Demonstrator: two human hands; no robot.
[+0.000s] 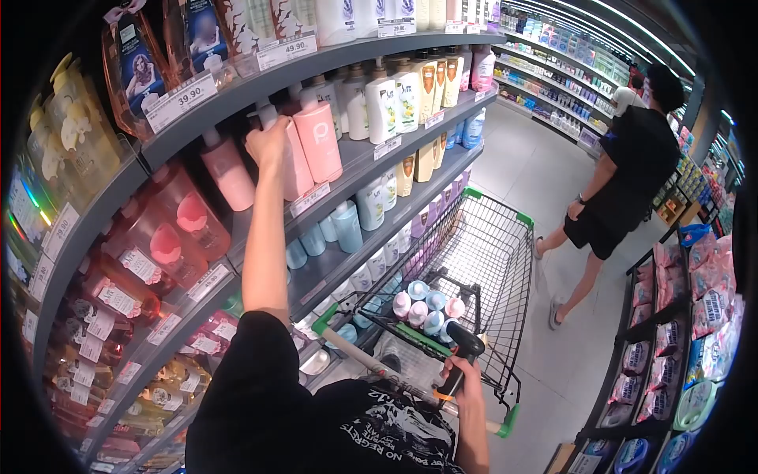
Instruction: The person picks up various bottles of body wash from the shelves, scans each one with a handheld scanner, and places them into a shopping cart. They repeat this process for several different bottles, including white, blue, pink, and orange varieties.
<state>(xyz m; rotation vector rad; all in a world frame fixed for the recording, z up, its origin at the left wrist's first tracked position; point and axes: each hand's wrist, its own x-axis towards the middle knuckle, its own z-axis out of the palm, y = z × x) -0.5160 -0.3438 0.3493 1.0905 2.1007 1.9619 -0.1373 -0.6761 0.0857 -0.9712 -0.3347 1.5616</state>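
Note:
My left hand [267, 144] reaches up to the shelf, its fingers closed around the top of a pink pump bottle [295, 166]. Beside it stand another pink bottle [320, 142] marked with a white letter, to the right, and a pink bottle [227, 170] to the left. Low in front of my body, my right hand [466, 383] grips a black handheld scanner [460, 357] just above the handle of the shopping cart [517, 296]. Several pale blue and pink bottles [426, 304] sit together at the near end of the cart.
Shelves with price tags [314, 197] curve along the left, holding pump bottles and red bottles [174, 213]. A person in black [636, 158] stands beyond the cart on the right. A rack of packaged goods [667, 355] lines the right side.

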